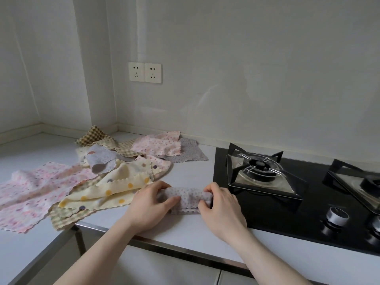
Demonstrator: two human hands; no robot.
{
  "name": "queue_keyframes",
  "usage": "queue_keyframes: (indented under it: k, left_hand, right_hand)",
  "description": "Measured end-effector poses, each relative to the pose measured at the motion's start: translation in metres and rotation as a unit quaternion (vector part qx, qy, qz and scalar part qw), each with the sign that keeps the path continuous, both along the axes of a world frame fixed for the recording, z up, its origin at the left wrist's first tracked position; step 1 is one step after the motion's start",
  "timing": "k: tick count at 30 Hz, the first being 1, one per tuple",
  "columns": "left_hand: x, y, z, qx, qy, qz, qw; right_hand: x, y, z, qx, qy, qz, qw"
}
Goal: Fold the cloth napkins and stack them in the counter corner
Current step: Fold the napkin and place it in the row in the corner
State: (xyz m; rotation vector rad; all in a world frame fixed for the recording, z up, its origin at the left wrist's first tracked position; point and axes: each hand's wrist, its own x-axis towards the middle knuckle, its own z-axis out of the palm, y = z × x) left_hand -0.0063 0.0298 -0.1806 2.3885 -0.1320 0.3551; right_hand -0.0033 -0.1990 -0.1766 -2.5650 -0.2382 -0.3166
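grey dotted napkin (188,197), narrow folded strip between both hands

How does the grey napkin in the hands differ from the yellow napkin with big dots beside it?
The grey napkin is folded into a narrow band; the yellow napkin lies loose and rumpled. The grey one has small dots, the yellow one large dots. The left hand and right hand hold the grey one only. Both lie on the counter.

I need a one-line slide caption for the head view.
Left hand and right hand fold a grey dotted cloth napkin beside the black gas hob.
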Motion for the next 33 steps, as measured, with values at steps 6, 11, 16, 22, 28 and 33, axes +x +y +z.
queue_keyframes:
  k: [6,11,16,22,28,33]
  left_hand:
    - [0.002,0.0,-0.005,-0.106,0.015,-0.022,0.994]
    - [0.003,-0.004,-0.002,-0.079,0.013,-0.005,0.997]
    - [0.008,-0.008,0.021,-0.089,0.093,0.002,0.992]
    - [-0.029,-0.03,0.089,-0.195,0.186,0.069,0.961]
    - [-0.057,-0.053,0.215,-0.202,0.204,-0.04,0.957]
    - [-0.045,-0.085,0.273,-0.145,0.192,-0.134,0.961]
  right_hand:
    - [0.006,-0.005,-0.01,0.054,-0.004,0.022,0.998]
    - [0.007,-0.003,-0.006,0.071,0.028,0.008,0.997]
    - [0.009,-0.004,0.017,0.106,0.145,-0.02,0.983]
    - [-0.008,-0.005,0.108,0.171,0.276,0.002,0.946]
    - [-0.068,-0.037,0.22,0.283,0.26,-0.054,0.922]
    - [-0.102,-0.08,0.276,0.304,0.212,-0.102,0.923]
